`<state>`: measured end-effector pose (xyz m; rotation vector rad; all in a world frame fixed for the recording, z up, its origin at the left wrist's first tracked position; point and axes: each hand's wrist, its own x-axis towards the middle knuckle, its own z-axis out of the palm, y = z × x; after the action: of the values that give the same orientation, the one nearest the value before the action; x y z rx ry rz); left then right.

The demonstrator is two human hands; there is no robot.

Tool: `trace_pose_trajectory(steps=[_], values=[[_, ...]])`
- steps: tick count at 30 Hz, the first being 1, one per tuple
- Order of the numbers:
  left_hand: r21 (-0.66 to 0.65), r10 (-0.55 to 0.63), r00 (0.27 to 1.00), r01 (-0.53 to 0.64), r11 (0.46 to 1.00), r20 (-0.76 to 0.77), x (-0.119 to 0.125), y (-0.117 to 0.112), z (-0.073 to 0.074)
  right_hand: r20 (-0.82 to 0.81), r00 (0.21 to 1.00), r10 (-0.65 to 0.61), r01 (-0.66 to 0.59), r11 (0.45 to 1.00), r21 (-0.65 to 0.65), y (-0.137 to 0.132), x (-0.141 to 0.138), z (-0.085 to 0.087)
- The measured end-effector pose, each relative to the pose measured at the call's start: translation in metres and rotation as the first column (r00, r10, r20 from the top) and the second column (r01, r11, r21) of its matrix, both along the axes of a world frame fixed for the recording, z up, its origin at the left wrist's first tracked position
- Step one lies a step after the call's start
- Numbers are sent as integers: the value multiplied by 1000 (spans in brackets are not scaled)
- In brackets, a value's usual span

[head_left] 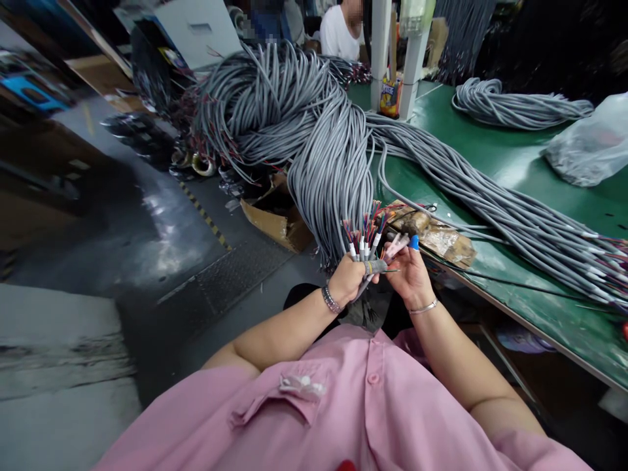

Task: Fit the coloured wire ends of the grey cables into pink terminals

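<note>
My left hand (348, 277) is closed round a bunch of grey cable ends (366, 248). Their white sleeves and thin coloured wires fan upward out of the fist. A grey wrap with a yellow stripe (375, 267) covers a digit of this hand. My right hand (411, 278) is beside the bunch, palm turned up, with its fingers curled in among the wires. One of its digits wears a blue finger cot (415, 243). Pale, pinkish tubes show by its fingertips. Whether these are covered fingers or cable sleeves, and what exactly the fingers pinch, I cannot make out.
A large heap of grey cables (333, 150) hangs over the end of the green table (495, 154). More cables (471, 183) run along it. A taped cardboard piece (441, 239) lies near my right hand. An open carton (275, 216) stands below. A person (339, 33) sits beyond.
</note>
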<state>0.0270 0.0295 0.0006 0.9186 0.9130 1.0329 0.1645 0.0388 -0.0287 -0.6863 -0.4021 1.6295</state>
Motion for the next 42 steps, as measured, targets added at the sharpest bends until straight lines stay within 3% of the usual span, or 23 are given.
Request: trace_pose_trajectory(steps=[5,9,18,30,36,42], values=[[68,27,1000,-26,997,-15,-5,-10,-8,26,998,58,-58,998,3,-2,5,3],[55,86,996,-87,995,13,-4,-13,-9,99,995,19,-25,998,60,-1,7,2],[2,134,987,-135,991,85,2,-5,-3,-22,999,44,-43,998,48,8,4,-12],[38,137,990,-138,990,14,2,-3,-14,-115,993,8,-7,1000,7,12,-4,-11],[53,132,990,-135,989,55,-2,-12,-14,-87,993,75,-72,997,37,2,4,-2],[28,205,973,-209,978,102,0,-14,-8,-22,999,43,-42,998,41,-2,5,-1]])
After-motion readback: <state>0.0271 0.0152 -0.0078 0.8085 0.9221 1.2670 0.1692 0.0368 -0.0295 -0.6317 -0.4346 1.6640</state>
